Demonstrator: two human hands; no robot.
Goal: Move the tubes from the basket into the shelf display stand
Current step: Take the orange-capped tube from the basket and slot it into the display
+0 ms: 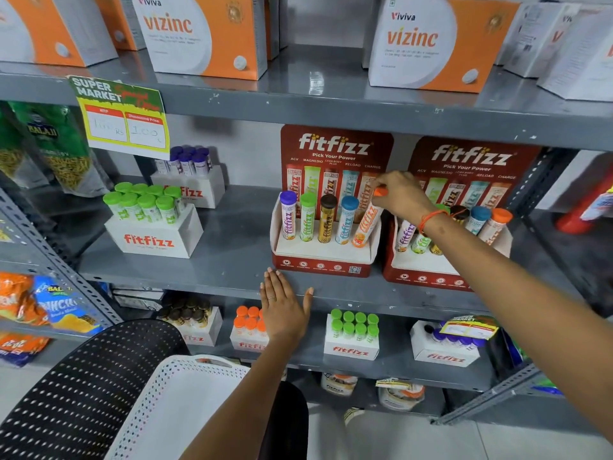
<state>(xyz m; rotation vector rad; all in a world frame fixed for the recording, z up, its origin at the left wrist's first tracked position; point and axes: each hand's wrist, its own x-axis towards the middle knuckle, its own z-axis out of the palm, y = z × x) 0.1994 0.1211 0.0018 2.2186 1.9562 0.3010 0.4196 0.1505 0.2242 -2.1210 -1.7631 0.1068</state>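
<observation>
A red fitfizz display stand [323, 265] sits on the middle grey shelf. It holds upright tubes with purple [288, 215], green [307, 217], brown [327, 219] and blue [346, 220] caps. An orange-capped tube [366, 224] leans in the rightmost slot, and my right hand [403, 194] grips its cap. My left hand [285, 307] is flat and open against the shelf's front edge, below the stand. The white perforated basket [185, 403] is low in view; the part of its inside that shows holds no tubes.
A second red fitfizz stand [428, 275] with several tubes is just right, behind my right forearm. White fitfizz boxes of green-capped tubes [154, 234] and purple-capped tubes [189, 184] stand to the left. More boxes fill the lower shelf. A black perforated basket [86, 386] sits beside the white one.
</observation>
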